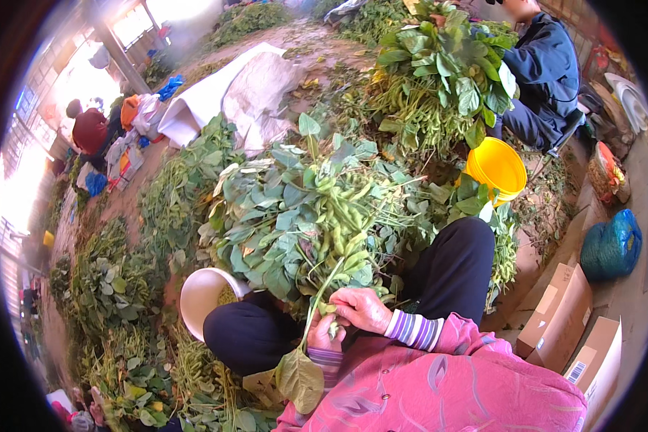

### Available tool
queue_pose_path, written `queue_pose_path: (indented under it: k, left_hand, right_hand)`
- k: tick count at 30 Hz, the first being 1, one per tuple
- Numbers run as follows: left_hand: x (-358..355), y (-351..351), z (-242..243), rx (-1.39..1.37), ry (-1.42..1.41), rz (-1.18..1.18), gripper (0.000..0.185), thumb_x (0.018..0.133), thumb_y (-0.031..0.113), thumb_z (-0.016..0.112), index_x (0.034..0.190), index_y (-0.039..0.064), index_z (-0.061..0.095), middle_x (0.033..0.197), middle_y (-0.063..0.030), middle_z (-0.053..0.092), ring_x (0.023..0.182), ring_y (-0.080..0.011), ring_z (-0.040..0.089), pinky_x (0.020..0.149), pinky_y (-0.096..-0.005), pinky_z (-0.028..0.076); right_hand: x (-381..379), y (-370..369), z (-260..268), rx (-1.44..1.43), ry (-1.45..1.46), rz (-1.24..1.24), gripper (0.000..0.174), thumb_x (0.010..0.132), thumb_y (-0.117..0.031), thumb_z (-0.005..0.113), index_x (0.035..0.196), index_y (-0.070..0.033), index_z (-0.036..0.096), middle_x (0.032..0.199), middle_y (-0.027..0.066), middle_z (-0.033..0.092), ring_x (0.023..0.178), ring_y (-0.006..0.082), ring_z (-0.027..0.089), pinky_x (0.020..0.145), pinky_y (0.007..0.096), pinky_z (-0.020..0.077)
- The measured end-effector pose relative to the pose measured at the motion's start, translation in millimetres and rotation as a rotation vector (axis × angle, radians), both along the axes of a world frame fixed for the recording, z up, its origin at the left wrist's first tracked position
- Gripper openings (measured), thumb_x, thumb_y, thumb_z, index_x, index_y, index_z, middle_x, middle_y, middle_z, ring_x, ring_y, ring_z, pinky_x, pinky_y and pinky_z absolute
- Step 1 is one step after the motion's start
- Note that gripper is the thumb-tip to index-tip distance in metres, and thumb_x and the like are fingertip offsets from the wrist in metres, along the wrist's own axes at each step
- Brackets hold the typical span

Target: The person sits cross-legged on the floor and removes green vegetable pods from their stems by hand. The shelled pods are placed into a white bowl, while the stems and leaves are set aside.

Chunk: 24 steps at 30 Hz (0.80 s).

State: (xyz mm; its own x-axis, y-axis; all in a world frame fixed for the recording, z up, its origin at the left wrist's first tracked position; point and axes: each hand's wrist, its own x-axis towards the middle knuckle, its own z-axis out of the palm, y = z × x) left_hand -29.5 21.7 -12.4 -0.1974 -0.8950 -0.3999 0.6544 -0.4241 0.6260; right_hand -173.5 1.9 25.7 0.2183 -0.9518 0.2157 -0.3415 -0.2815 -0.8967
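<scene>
My left hand (326, 332) is closed around the stem of a green soybean plant (324, 286), and a large yellowed leaf (301, 380) hangs below that hand. With fingertips pinched together, my right hand (363, 309) grips a green pod (328, 309) right beside the left thumb. Clusters of plump soybean pods (345, 221) run up the plant away from me. Behind it rises a heap of leafy soybean plants (281, 227). A white bucket (194, 302) leans by my left knee, with small greenish beans or pods (228, 295) inside.
A yellow bucket (499, 167) stands beyond my right knee. Near it sits a person (545, 75) behind piled plants. Cardboard boxes (556, 318) and a blue-green net sack (610, 245) lie at right. White sheeting (216, 97) covers ground ahead; another person (90, 129) sits far left.
</scene>
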Motion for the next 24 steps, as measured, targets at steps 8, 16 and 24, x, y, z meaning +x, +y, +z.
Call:
queue_pose_path:
  k: [8,16,24]
  left_hand:
    - [11.0,0.4,13.8,-0.003,0.076,-0.093,0.031,0.095,0.034,0.041,0.083,0.007,0.052,0.081,-0.0112,0.058,0.058,-0.0203,0.058,0.038,-0.0238,0.04]
    - [0.1,-4.6,13.1,-0.074,0.006,-0.03,0.034,0.094,0.03,0.043,0.103,0.001,0.057,0.07,-0.0045,0.055,0.049,-0.0127,0.051,0.037,-0.022,0.034]
    - [-4.1,0.3,13.6,-0.065,-0.052,-0.099,0.036,0.095,0.03,0.038,0.109,0.001,0.053,0.074,-0.0056,0.057,0.05,-0.012,0.049,0.037,-0.023,0.034]
  right_hand:
    - [3.1,-16.2,-5.4,-0.036,0.134,-0.152,0.015,0.079,-0.02,0.06,0.084,-0.007,0.056,0.071,0.0126,0.058,0.068,0.0331,0.057,0.058,0.04,0.0435]
    - [-9.5,17.2,6.3,0.05,-0.009,-0.186,0.023,0.078,-0.022,0.066,0.091,-0.005,0.058,0.071,0.0099,0.058,0.063,0.0263,0.059,0.057,0.0326,0.0453]
    - [-14.7,24.3,17.1,0.055,-0.007,-0.176,0.02,0.079,-0.025,0.066,0.084,-0.007,0.057,0.073,0.0076,0.06,0.064,0.0252,0.06,0.056,0.0316,0.0452]
